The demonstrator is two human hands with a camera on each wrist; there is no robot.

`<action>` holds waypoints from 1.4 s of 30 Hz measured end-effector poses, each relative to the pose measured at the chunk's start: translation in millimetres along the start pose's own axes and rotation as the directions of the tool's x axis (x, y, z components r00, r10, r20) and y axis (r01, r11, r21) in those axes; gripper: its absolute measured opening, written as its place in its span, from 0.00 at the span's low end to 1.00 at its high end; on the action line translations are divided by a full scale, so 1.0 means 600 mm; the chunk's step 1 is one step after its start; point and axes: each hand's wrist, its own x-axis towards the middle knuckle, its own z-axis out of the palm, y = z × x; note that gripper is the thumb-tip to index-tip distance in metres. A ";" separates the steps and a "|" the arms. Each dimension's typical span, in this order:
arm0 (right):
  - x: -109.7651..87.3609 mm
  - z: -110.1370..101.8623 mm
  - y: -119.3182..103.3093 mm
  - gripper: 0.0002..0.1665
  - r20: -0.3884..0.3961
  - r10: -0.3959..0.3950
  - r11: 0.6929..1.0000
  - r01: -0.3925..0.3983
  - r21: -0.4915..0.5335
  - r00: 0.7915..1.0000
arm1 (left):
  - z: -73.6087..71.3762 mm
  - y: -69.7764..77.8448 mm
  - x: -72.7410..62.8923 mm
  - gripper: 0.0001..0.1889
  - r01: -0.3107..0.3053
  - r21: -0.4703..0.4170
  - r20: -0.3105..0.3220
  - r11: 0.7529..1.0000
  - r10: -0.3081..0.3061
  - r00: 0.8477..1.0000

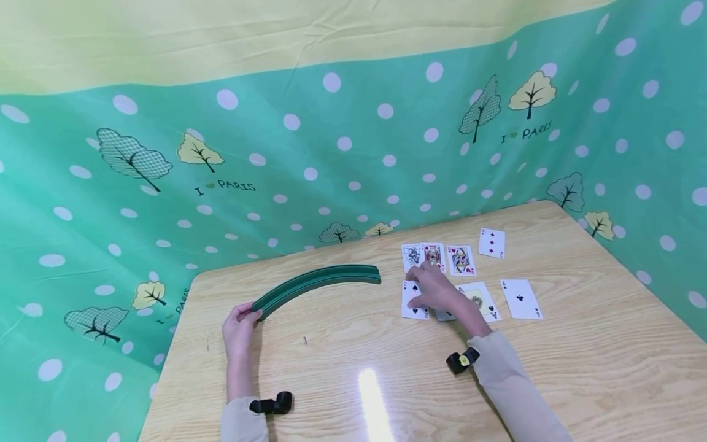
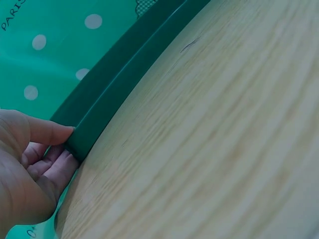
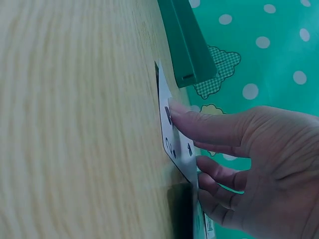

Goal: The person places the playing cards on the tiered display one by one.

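Observation:
At its near-left end, the curved green card holder (image 1: 320, 278) is pinched by my left hand (image 1: 240, 331), thumb on the near side. The grooved holder lies on the table and arcs toward the back middle. My right hand (image 1: 436, 288) has thumb and fingers on a spade playing card (image 1: 407, 307), apparently a two. In the right wrist view the thumb presses the face of that card (image 3: 172, 129), while the fingers curl at its other edge. An ace of spades (image 1: 490, 305) lies partly behind the right wrist, over another card's corner (image 1: 444, 315).
Behind the right hand lie a black-and-white figure card (image 1: 412, 254), a red face card (image 1: 434, 250) and another face card (image 1: 461, 261). A diamonds card (image 1: 491, 244) and an ace of clubs (image 1: 521, 299) lie farther right. A patterned green curtain (image 1: 353, 153) hangs behind the wooden table (image 1: 309, 380).

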 end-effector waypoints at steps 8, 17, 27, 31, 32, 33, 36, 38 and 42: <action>-0.001 0.006 0.001 0.34 -0.058 0.005 0.998 -0.002 0.062 0.998 | 0.004 0.003 -0.003 0.13 -0.020 0.022 0.008 1.000 0.020 1.000; 0.001 0.003 0.011 0.34 -0.132 -0.006 0.979 0.033 0.203 0.991 | 0.000 -0.003 -0.002 0.15 -0.037 0.061 0.024 0.997 0.035 0.999; 0.005 0.005 0.017 0.29 -0.234 0.010 0.939 0.071 0.336 0.972 | -0.004 -0.010 0.003 0.15 -0.051 0.086 0.029 0.995 0.048 0.998; 0.004 0.002 0.008 0.28 -0.271 0.061 0.913 0.055 0.404 0.961 | -0.003 -0.010 0.001 0.14 -0.060 0.074 0.022 0.995 0.059 0.998; 0.003 0.000 0.006 0.27 -0.280 0.079 0.909 0.047 0.415 0.957 | -0.003 -0.010 0.001 0.13 -0.062 0.071 0.020 0.996 0.061 0.998; 0.002 -0.001 0.003 0.25 -0.286 0.099 0.903 0.035 0.427 0.953 | -0.003 -0.010 0.000 0.13 -0.064 0.069 0.018 0.996 0.063 0.998; -0.001 -0.005 -0.003 0.20 -0.302 0.130 0.896 0.018 0.443 0.944 | -0.003 -0.009 -0.001 0.14 -0.069 0.077 0.018 0.995 0.068 0.998; -0.003 -0.008 -0.007 0.17 -0.315 0.132 0.894 0.024 0.447 0.940 | -0.003 -0.009 0.000 0.14 -0.070 0.085 0.018 0.994 0.068 0.997; -0.008 -0.017 -0.017 0.11 -0.356 0.109 0.899 0.061 0.434 0.928 | -0.003 -0.009 0.000 0.15 -0.068 0.088 0.017 0.994 0.066 0.998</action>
